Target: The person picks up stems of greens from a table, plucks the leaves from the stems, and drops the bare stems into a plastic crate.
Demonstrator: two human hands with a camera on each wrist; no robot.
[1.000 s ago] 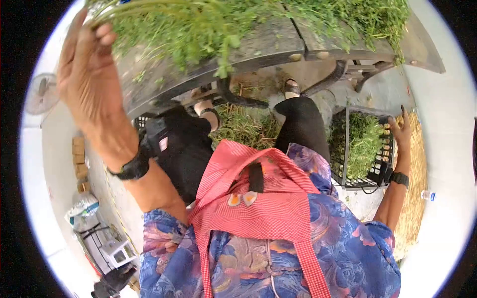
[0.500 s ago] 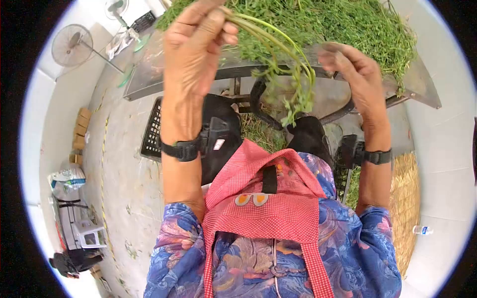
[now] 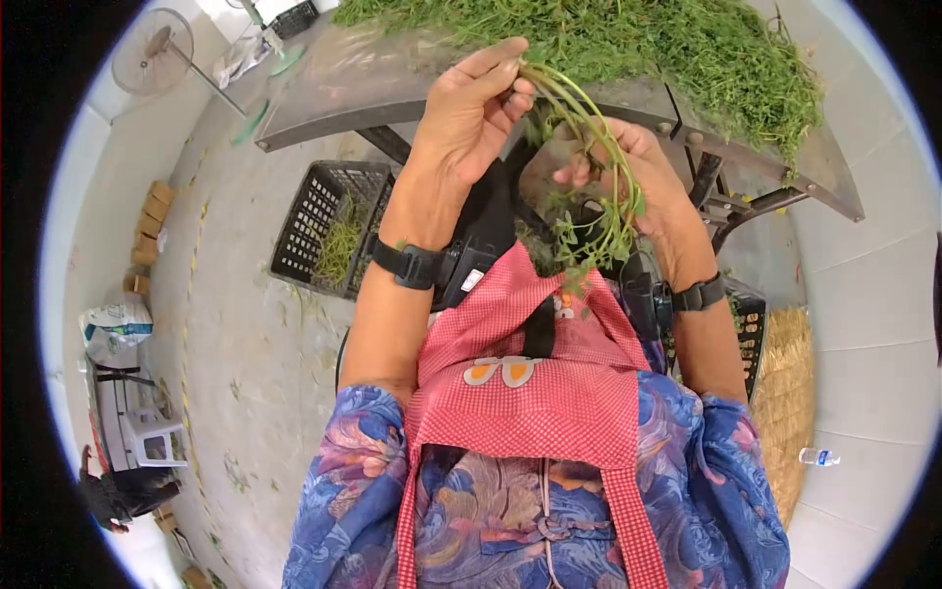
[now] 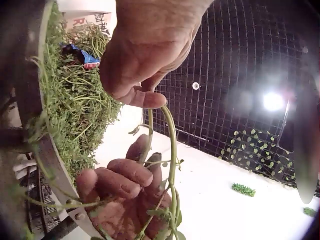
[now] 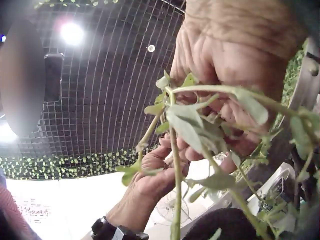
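Observation:
My left hand [image 3: 471, 113] is raised in front of the table and pinches the upper ends of a few long leafy green stems [image 3: 610, 147] between thumb and fingertips. The stems arch over to the right and droop, with small oval leaves [image 5: 187, 125] low on them. My right hand [image 3: 643, 172] is raised behind the drooping stems, palm turned up and fingers bent. In the left wrist view its fingers [image 4: 132, 175] are right at the stems, one stem running down between them; I cannot tell whether they grip it.
A large heap of the same greens [image 3: 608, 39] covers much of the dark table [image 3: 343, 83]. Beside my legs on the left stands a black crate [image 3: 294, 250] with some stems inside; another crate [image 3: 751, 339] is on the right by a woven straw mat [image 3: 785, 393]. A fan [image 3: 152, 59] stands far left.
My left hand has lifted stems off the heap and brought them right, over my lap. The right hand has risen from beside the right crate and moved in to the stems.

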